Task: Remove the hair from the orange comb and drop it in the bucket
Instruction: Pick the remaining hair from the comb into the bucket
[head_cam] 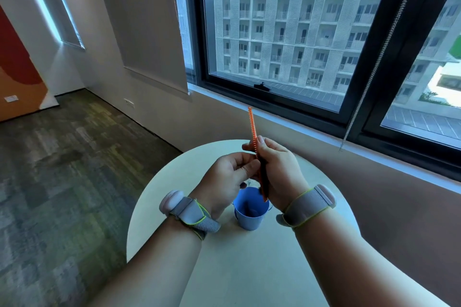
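My right hand [279, 169] grips the orange comb [257, 149] by its lower half and holds it nearly upright, the bare teeth of the upper end sticking out above my fingers. Dark hair [264, 179] packs the lower part of the comb, close against my palm. My left hand [228, 177] sits just beside it, fingers curled and fingertips pinched at the comb's teeth; I cannot tell how much hair is between them. A few thin strands dangle below the two hands, right above the blue bucket [250, 212]. The bucket stands on the round white desk [249, 264], directly under the hands, with something dark inside it. Both wrists wear grey strapped bands [192, 212].
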{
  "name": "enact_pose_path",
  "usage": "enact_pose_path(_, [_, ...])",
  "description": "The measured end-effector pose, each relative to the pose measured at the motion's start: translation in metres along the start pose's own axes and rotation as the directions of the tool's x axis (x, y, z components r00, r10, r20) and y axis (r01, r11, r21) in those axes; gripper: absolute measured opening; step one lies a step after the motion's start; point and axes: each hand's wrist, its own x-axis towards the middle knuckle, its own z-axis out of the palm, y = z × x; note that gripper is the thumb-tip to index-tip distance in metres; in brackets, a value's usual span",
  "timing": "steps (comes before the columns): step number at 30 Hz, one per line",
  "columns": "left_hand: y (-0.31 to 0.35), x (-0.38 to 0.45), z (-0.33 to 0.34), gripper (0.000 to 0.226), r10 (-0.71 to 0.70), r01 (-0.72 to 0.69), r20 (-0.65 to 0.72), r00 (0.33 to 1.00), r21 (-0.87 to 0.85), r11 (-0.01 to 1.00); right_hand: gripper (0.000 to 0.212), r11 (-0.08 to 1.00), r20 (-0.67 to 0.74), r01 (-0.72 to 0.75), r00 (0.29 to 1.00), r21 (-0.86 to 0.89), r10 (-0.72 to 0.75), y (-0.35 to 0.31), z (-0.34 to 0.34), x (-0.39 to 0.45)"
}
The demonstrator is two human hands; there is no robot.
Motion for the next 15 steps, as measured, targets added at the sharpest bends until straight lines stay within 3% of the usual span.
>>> enact_pose_path(5, [-0.005,-0.002,0.000,0.008,0.011,-0.012,-0.104,0.995,-0.009,1.000,0.022,0.996,0.052,0.008,0.999,0.093,-0.013,-0.003,-0.006,-0.003])
enact_pose_path(9, [-0.004,-0.004,0.003,0.019,0.067,-0.063,-0.119,0.991,0.038,0.997,0.019,0.997,0.055,0.043,0.997,0.067,-0.047,-0.005,-0.009,-0.006])
enact_pose_path(15, [-0.006,-0.004,0.002,0.010,0.061,-0.041,-0.205,0.977,0.099,0.994,0.020,0.997,0.080,0.064,0.995,0.044,-0.067,-0.007,-0.009,-0.012])
